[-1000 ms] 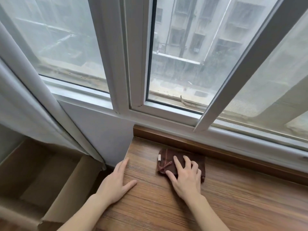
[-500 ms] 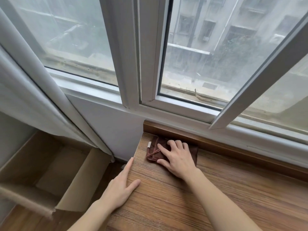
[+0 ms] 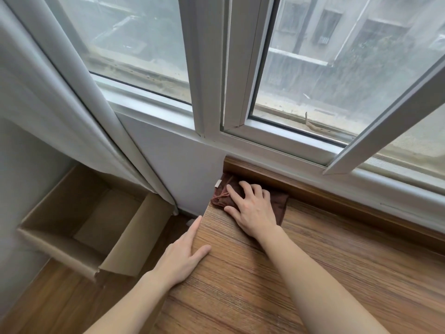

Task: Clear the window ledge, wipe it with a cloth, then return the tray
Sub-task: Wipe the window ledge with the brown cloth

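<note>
Seen from the head camera, the right hand (image 3: 254,209) lies flat on a dark brown cloth (image 3: 279,204), fingers spread and nearly straight, pressing it down rather than curling round it. The cloth sits under that palm in the far left corner of the wooden window ledge (image 3: 325,273), its back edge against the raised wooden trim (image 3: 313,191) just beyond the fingertips, and a small white tag (image 3: 218,183) pokes out to the left of the index finger. Nearer the person and to the left of the pressing hand, the left hand (image 3: 183,256) rests open on the ledge's left edge, thumb on the top surface, fingers straight along the side, holding nothing. Left of and below that hand stands an open cardboard box (image 3: 72,213) on the floor, beside a pale curtain (image 3: 60,92). Beyond the cloth rises the white window frame (image 3: 209,68).
</note>
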`<state>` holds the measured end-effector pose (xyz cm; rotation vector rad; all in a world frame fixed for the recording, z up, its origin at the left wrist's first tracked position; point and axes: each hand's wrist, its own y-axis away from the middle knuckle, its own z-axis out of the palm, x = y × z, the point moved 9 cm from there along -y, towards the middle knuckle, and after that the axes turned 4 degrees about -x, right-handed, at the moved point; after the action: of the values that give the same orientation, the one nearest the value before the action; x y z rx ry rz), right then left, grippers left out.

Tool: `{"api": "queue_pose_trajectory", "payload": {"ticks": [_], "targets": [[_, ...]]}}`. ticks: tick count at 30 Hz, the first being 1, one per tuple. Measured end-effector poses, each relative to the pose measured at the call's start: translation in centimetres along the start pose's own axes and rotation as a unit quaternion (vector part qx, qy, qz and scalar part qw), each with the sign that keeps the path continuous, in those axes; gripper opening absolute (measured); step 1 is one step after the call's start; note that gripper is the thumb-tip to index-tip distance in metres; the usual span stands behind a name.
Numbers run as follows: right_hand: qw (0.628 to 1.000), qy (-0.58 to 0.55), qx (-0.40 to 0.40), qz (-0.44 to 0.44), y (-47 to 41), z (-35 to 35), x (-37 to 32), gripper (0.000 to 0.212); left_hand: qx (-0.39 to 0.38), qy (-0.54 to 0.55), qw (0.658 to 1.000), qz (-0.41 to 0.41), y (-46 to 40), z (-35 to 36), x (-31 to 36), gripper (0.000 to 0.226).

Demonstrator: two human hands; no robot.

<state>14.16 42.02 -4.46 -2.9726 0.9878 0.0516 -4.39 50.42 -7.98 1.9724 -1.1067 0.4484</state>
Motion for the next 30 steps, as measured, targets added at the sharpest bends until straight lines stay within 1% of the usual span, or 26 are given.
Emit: {"api": "queue_pose_trajectory", "payload": {"ticks": [5,9,12,15,19,21,25,27,30], "targets": [[1.000,0.000,-0.007,0.011,0.2,0.1,-0.4,0.059,-0.001,0.004,1.000,-0.012,1.5,0.6,-0.1,0.079],[1.000,-0.005,0.003,0.003,1.9,0.1,-1.7,0.058,0.024,0.002,1.000,-0.004,1.8,0.6,-0.1,0.062],[1.000,-0.019,0.014,-0.016,4.1,-0.1,-3.1,0.056,0.033,-0.009,0.999,-0.009,1.6,0.6,-0.6,0.061],[0.999,-0.027,0.021,-0.036,6.8,-0.3,-4.9,0.050,0.041,-0.005,0.999,0.006,1.7,0.6,-0.7,0.068],[0.998,-0.045,0.035,-0.032,10.1,-0.4,-6.5,0.046,0.044,0.003,0.999,0.012,2.1,0.9,-1.1,0.080],[0.998,-0.034,0.035,-0.050,10.9,-0.3,-7.0,0.048,0.041,0.006,0.999,0.015,2.4,1.1,-1.2,0.084],[0.994,-0.007,0.012,-0.113,9.7,-0.6,-6.2,0.054,0.035,-0.007,0.999,0.012,3.3,1.3,-1.6,0.077],[0.995,-0.003,-0.006,-0.095,8.1,-0.5,-4.8,0.054,0.023,-0.013,1.000,0.010,3.9,1.6,-2.0,0.076],[1.000,-0.025,-0.015,0.006,5.6,-0.6,-2.4,0.054,0.009,-0.009,1.000,0.004,4.7,2.1,-2.7,0.074]]}}
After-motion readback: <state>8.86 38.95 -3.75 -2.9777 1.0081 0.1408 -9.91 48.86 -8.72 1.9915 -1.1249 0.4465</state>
